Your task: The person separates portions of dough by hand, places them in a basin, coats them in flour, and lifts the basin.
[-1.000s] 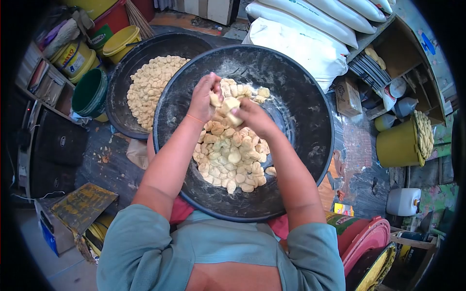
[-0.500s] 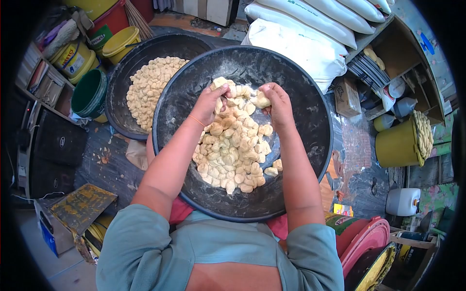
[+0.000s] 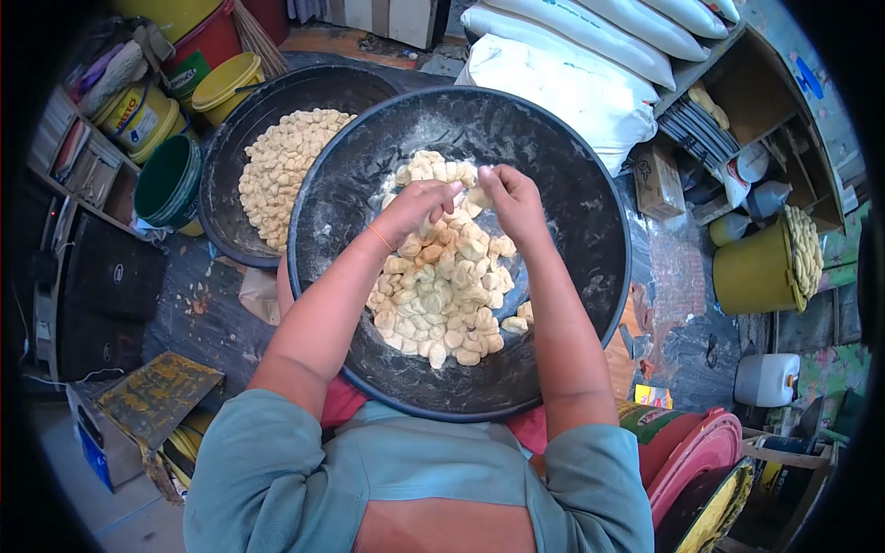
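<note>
A wide black basin (image 3: 590, 276) holds a heap of small pale dough pieces (image 3: 438, 295), some stuck together in clumps. My left hand (image 3: 422, 210) is over the upper part of the heap, its fingers curled and pressed together; what lies in them is hidden. Close by on the right, my right hand (image 3: 516, 205) pinches a dough piece (image 3: 478, 197) between thumb and fingers, its fingertips nearly level with the left ones. More dough pieces lie just beyond both hands. A pair of loose ones sits at the right of the heap.
A second black basin (image 3: 221, 198) with many dough pieces stands behind on the left. Near it are a green bucket (image 3: 166, 184) and a yellow tub (image 3: 228, 88). White sacks (image 3: 562, 92) are stacked at the back right. A yellow bucket (image 3: 754, 272) stands far right.
My left hand has come down and turned palm-down, away from the clump it held, which now rests in the basin. My right hand has shifted slightly left, nearer the left hand.
</note>
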`<state>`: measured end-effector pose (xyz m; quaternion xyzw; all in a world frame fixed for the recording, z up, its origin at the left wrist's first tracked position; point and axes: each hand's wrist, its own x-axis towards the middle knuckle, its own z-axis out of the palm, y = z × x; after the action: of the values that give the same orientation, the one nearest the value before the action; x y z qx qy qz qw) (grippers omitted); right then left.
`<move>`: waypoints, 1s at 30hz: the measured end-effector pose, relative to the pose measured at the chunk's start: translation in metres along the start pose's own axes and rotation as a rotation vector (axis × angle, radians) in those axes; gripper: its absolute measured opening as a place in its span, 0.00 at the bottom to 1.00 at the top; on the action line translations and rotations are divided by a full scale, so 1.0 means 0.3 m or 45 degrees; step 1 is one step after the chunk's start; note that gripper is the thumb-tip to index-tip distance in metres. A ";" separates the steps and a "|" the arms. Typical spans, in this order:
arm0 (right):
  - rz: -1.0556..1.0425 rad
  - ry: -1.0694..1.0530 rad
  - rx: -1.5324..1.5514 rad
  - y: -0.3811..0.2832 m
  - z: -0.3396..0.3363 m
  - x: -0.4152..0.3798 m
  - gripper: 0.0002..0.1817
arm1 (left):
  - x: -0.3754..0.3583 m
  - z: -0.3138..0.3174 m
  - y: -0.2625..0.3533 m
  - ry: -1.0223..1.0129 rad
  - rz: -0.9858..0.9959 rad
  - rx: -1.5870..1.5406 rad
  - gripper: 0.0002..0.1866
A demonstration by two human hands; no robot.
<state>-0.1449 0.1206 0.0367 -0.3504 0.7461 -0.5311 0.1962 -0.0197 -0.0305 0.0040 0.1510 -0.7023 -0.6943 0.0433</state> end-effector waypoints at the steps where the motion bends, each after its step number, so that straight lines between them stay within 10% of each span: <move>1: 0.024 -0.027 0.075 -0.007 0.004 -0.014 0.13 | 0.000 -0.001 -0.003 -0.002 0.037 -0.047 0.22; 6: -0.197 -0.116 -0.030 -0.002 0.016 -0.018 0.13 | 0.005 0.016 0.001 -0.151 0.078 -0.087 0.22; 12: -0.080 -0.105 0.168 0.012 -0.012 -0.002 0.12 | -0.039 0.115 -0.084 -0.820 -0.223 1.116 0.24; 30: -0.115 -0.143 0.147 0.015 -0.018 -0.006 0.12 | -0.052 0.216 -0.133 -0.813 -0.107 1.485 0.27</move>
<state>-0.1487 0.1263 0.0343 -0.4010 0.6856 -0.5610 0.2334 -0.0162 0.0367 -0.0351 -0.0363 -0.9347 -0.2123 -0.2826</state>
